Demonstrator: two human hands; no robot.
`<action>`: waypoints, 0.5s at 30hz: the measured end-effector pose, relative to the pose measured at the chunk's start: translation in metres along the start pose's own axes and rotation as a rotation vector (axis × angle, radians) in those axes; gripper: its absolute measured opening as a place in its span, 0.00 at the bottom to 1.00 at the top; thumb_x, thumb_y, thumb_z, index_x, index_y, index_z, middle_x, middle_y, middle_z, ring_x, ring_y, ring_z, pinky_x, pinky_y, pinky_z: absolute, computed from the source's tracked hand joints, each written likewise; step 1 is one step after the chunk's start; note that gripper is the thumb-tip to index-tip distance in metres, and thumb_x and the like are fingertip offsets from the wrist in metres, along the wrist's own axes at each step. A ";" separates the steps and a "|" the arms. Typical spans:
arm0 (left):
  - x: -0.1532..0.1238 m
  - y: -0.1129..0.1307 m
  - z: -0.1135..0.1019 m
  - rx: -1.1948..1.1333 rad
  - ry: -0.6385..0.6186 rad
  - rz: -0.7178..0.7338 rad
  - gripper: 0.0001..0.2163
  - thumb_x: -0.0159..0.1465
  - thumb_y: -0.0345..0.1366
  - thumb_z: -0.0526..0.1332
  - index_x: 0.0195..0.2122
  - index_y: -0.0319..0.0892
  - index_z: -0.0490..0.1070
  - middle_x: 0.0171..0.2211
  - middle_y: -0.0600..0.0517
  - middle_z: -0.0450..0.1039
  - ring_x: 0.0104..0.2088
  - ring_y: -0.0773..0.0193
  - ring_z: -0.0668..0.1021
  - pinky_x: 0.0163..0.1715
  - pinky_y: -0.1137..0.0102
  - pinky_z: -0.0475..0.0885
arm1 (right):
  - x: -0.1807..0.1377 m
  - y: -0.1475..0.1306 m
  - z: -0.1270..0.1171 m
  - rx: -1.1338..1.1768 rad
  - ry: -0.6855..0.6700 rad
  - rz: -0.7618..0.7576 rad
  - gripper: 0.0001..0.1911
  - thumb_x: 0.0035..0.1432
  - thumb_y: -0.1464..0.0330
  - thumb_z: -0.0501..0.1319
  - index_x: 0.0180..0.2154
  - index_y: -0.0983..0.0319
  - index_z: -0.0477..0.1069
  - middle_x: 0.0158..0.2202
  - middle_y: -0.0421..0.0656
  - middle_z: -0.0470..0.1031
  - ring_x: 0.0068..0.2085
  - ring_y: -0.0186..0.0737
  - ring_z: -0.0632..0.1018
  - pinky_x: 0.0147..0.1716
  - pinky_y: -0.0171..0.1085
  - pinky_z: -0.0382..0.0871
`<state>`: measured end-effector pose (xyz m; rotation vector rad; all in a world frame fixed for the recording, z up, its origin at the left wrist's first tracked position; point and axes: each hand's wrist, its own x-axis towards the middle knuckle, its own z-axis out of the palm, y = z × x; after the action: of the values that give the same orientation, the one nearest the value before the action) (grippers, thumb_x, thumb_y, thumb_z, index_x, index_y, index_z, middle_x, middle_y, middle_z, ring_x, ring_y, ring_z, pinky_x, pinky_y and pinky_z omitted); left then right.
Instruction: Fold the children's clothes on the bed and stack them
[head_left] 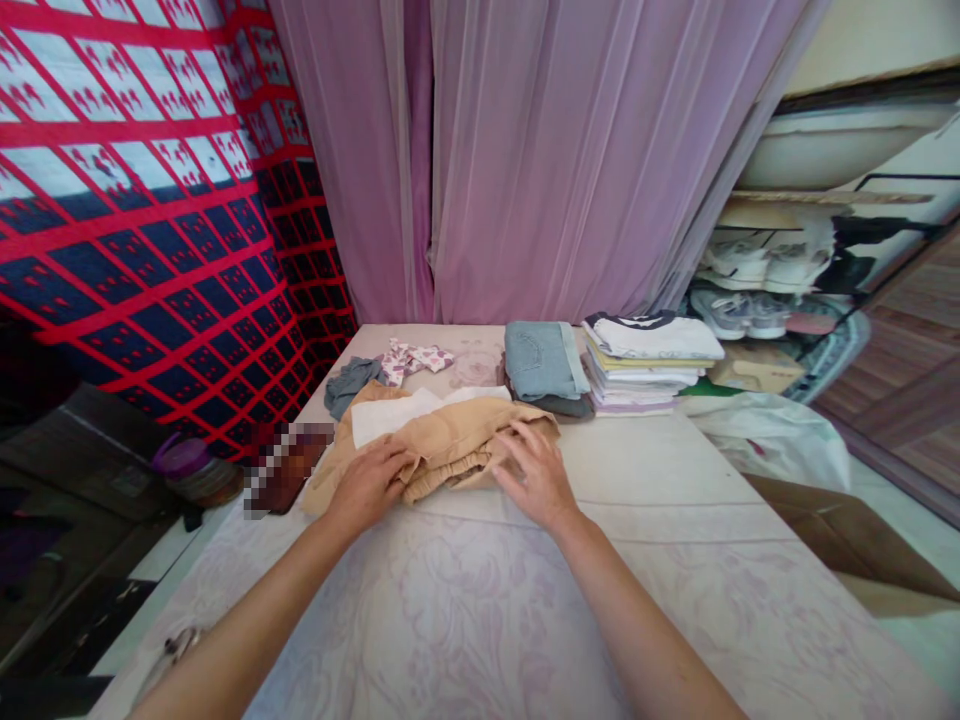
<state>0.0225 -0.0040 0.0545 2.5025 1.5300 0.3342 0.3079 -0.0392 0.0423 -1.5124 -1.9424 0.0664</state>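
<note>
A tan garment (450, 432) with a white lining lies crumpled in the middle of the table (660, 470). My left hand (369, 482) rests on its near left edge with the fingers curled onto the fabric. On the near right edge sits my right hand (534, 472), palm down, fingers spread flat over the cloth. Neither hand lifts the garment off the surface.
Behind the tan garment lie a grey cloth (351, 382) and a small floral piece (414, 358). Folded blue-grey clothes (543, 362) and a stack of folded light shirts (646, 362) stand at the back right. A purple curtain (540, 150) hangs beyond; shoes (750, 290) sit on shelves.
</note>
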 end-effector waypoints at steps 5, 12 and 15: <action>0.021 -0.015 -0.011 -0.098 0.153 -0.393 0.14 0.65 0.37 0.49 0.47 0.47 0.70 0.40 0.49 0.77 0.44 0.55 0.77 0.41 0.66 0.70 | 0.003 -0.005 -0.007 -0.254 -0.243 0.053 0.16 0.60 0.59 0.57 0.26 0.60 0.77 0.35 0.46 0.78 0.46 0.48 0.71 0.49 0.47 0.57; 0.001 0.032 -0.011 -0.014 0.297 0.113 0.11 0.65 0.36 0.52 0.43 0.46 0.71 0.42 0.46 0.74 0.46 0.56 0.74 0.49 0.62 0.68 | 0.005 -0.021 0.004 -0.302 -0.171 0.004 0.14 0.55 0.57 0.62 0.36 0.60 0.74 0.38 0.46 0.75 0.44 0.47 0.70 0.44 0.44 0.56; -0.011 0.045 0.010 0.016 0.088 0.214 0.12 0.66 0.37 0.51 0.45 0.48 0.72 0.43 0.48 0.75 0.43 0.59 0.76 0.45 0.65 0.71 | 0.006 -0.025 0.016 -0.327 -0.193 0.029 0.11 0.57 0.60 0.60 0.38 0.60 0.74 0.39 0.48 0.74 0.44 0.47 0.70 0.42 0.43 0.56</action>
<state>0.0589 -0.0340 0.0569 2.7037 1.2998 0.4719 0.2779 -0.0367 0.0430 -1.8015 -2.1636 -0.1015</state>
